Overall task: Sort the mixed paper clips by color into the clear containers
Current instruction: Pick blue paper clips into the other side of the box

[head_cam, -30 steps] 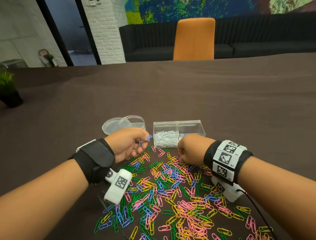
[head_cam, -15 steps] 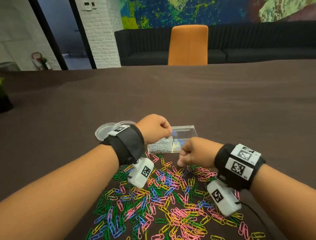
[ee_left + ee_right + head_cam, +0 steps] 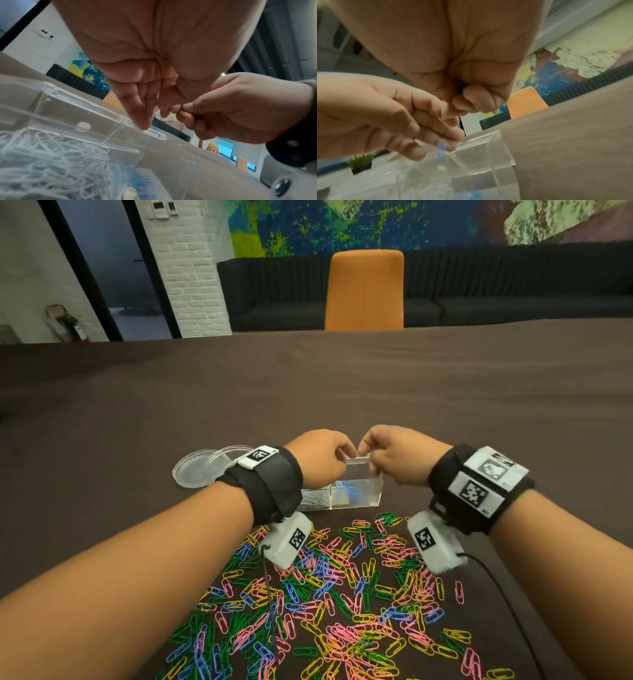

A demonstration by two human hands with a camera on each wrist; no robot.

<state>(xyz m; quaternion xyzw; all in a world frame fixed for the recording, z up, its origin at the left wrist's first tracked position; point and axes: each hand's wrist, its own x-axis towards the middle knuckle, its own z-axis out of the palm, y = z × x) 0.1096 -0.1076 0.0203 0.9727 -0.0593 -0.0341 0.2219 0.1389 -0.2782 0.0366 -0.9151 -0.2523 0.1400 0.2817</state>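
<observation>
From the head camera, both forearms reach forward over a dark brown tabletop. The left hand and right hand meet above a clear two-part container standing just beyond a wide scatter of mixed paper clips in pink, yellow, green and blue. The container's left compartment holds silver clips; its right compartment holds blue clips. To the left of the container lie two round clear dishes, overlapping. Each wrist wears a black strap with white marker tags. An orange chair stands at the far edge of the tabletop.

From the left wrist camera, the left hand hangs over the container with its fingers straight and close together, pointing down at the far rim; its grip is loose and holds nothing that can be seen. The right hand sits beside it, fingers curled inward. The silver clips fill the near compartment.

From the right wrist camera, the right hand has its fingers curled tight into a narrow grip; whether it holds a clip cannot be told. The left hand reaches in from the left with fingers extended. A single blue clip stands upright just below those fingertips, over the container. More blue clips lie at the bottom.
</observation>
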